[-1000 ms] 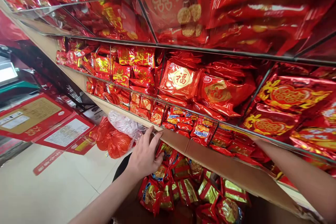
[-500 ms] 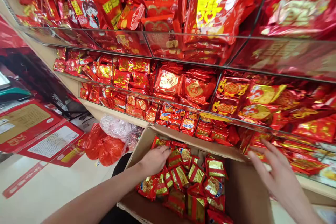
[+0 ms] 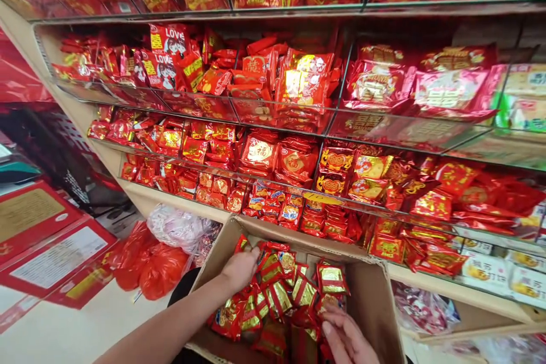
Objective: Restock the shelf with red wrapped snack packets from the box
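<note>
Head view: over packets (image 3: pixel 278 297), left grip (image 3: pixel 241 269) palm-down, closure unclear; right grip (image 3: pixel 346 334) half-curled; holds unclear

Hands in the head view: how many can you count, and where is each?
2. The left hand is at packets on the open cardboard box's left side; the right hand is farther right, partly cut off by the picture's bottom edge. No others show.

Red plastic bags (image 3: pixel 162 270) on floor (image 3: pixel 98 338), against translucent plastic bag (image 3: pixel 170 227). Left: red carton (image 3: pixel 60 289) bearing white text panel (image 3: pixel 60 256).
</note>
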`<state>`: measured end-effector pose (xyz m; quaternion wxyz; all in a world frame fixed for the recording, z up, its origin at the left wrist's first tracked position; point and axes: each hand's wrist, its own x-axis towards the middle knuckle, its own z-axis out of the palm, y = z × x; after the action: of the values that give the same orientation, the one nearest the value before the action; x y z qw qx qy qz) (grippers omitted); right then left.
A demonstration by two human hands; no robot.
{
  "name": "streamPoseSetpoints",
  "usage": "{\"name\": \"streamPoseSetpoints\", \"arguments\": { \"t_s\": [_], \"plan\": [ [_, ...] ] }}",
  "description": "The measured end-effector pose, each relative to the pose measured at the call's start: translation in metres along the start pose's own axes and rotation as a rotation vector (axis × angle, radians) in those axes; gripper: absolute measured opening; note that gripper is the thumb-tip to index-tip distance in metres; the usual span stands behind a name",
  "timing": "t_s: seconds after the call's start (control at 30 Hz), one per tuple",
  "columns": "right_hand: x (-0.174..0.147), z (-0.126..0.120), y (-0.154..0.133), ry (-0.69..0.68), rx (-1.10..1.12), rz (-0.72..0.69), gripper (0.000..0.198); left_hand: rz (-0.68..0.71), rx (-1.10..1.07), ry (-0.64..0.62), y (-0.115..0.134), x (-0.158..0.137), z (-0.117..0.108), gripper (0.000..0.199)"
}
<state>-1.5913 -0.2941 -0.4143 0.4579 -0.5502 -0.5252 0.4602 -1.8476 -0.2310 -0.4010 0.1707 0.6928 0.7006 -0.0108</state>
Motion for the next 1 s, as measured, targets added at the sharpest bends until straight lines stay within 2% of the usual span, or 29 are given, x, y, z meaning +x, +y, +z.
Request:
{"name": "streamPoseSetpoints", "arguments": {
  "t_s": [0.07, 0.13, 0.2, 0.27, 0.3, 0.33, 0.4, 0.47, 0.5, 0.57, 0.67, 0.77, 0.83, 0.9, 1.0],
  "plan": [
    [0.0, 0.017, -0.01, -0.129, 0.233, 0.304, 0.037, 0.105, 0.009, 0.001, 0.017, -0.02, -0.002, 0.029],
    [0.004, 0.03, -0.02, -0.173, 0.459, 0.532, 0.042, 0.297, 0.021, 0.0, 0.035, -0.041, -0.002, 0.028],
    [0.009, 0.038, -0.026, -0.135, 0.633, 0.6, 0.041, 0.537, -0.006, 0.019, 0.052, -0.059, -0.003, 0.025],
    [0.013, 0.04, -0.029, -0.075, 0.713, 0.537, 0.04, 0.696, -0.138, 0.062, 0.065, -0.071, -0.004, 0.02],
    [0.014, 0.039, -0.03, -0.05, 0.727, 0.491, 0.04, 0.695, -0.258, 0.106, 0.07, -0.074, -0.005, 0.02],
    [0.014, 0.037, -0.031, -0.041, 0.737, 0.451, 0.039, 0.629, -0.412, 0.165, 0.075, -0.075, -0.006, 0.024],
    [0.014, 0.034, -0.032, -0.058, 0.758, 0.394, 0.037, 0.353, -0.794, 0.258, 0.085, -0.072, -0.008, 0.033],
    [0.012, 0.032, -0.034, -0.066, 0.774, 0.365, 0.035, 0.091, -1.162, 0.195, 0.095, -0.064, -0.009, 0.037],
    [0.011, 0.031, -0.034, -0.055, 0.773, 0.352, 0.036, 0.033, -1.299, 0.123, 0.099, -0.061, -0.01, 0.039],
    [0.01, 0.03, -0.035, -0.021, 0.745, 0.319, 0.037, 0.03, -1.451, 0.007, 0.103, -0.055, -0.014, 0.039],
    [0.01, 0.026, -0.034, -0.053, 0.619, 0.236, 0.036, 0.091, -1.436, -0.025, 0.1, -0.053, -0.02, 0.034],
    [0.009, 0.024, -0.035, -0.137, 0.471, 0.177, 0.034, 0.201, -1.252, -0.041, 0.095, -0.053, -0.02, 0.029],
    [0.007, 0.027, -0.034, -0.054, 0.485, 0.193, 0.038, 0.208, -1.175, 0.082, 0.095, -0.055, -0.014, 0.029],
    [0.005, 0.033, -0.033, 0.081, 0.568, 0.255, 0.039, 0.156, -1.191, 0.246, 0.1, -0.057, -0.005, 0.025],
    [0.005, 0.042, -0.027, 0.134, 0.622, 0.318, 0.036, 0.13, -1.228, 0.348, 0.108, -0.059, 0.005, 0.022]
  ]
}}
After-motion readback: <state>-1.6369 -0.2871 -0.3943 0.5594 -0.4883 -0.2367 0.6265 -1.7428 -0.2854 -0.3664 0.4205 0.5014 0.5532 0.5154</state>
